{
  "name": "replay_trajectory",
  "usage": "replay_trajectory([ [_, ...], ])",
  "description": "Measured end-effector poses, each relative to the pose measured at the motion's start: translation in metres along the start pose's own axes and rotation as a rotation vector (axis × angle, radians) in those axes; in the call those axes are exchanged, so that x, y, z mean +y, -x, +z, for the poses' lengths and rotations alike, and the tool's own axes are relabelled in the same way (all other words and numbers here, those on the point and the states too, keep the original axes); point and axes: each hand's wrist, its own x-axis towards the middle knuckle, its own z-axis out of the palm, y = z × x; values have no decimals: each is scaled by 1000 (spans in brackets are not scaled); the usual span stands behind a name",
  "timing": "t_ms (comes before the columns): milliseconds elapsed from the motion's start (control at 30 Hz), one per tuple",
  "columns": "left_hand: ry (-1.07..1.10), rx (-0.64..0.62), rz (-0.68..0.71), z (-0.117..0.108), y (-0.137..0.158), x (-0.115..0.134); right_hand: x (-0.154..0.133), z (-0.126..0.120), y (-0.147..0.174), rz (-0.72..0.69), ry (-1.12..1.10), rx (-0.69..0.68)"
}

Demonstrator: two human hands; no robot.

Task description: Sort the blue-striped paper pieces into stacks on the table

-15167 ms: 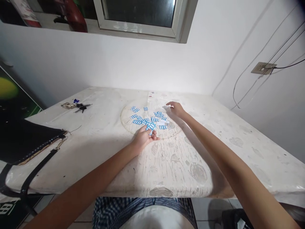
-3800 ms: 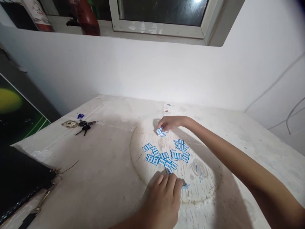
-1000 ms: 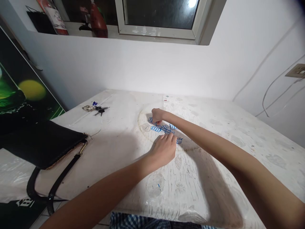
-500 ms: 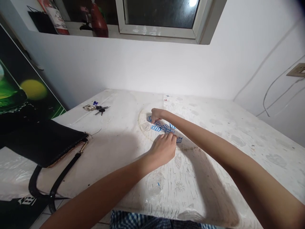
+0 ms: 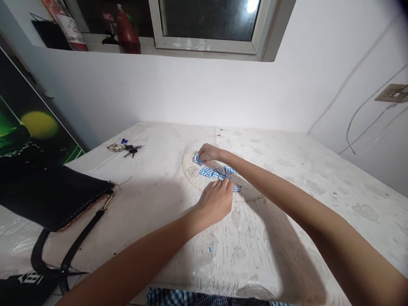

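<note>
Several small, flat white pieces with blue outlines (image 5: 206,171) lie in a loose cluster on the table. Over the far left end of them, my right hand (image 5: 209,153) has its fingertips pinched down on one small blue-and-white piece (image 5: 197,158). My left hand (image 5: 217,199) rests on the near side of the cluster with its fingers curled under. A blue-and-white piece (image 5: 237,188) pokes out just right of its knuckles. What the left fingers hold, if anything, is hidden from view.
The table's pale patterned cover (image 5: 159,170) has a ring-shaped stain around the pieces. Keys (image 5: 132,149) lie at the left, beyond a black bag (image 5: 57,191) with a strap. A tiny blue scrap (image 5: 210,249) sits near the front. Bottles (image 5: 127,32) stand on the window sill.
The piece at my right fingertips shows more of its white face, and the right hand has shifted slightly. My left hand stays about where it was. The whole view has moved a little.
</note>
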Motion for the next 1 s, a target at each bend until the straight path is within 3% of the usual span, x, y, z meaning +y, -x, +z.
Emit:
replay_trajectory([
  [133, 23, -2, -4, 0, 0, -1, 19, -8, 26, -91, -281, 169],
  [233, 68, -9, -14, -2, 1, -2, 38, -13, 58, -153, -539, 206],
  [367, 175, -44, -21, -6, -1, -7, 62, -8, 107, -221, -692, 289],
  [600, 528, -19, -59, -1, -6, -19, 75, 37, 166, -264, -538, 514],
  [800, 667, -38, -93, -2, -5, -22, 68, 63, 165, -312, -338, 574],
  [1000, 654, -22, -86, -2, -6, -23, 65, 73, 159, -269, -383, 626],
])
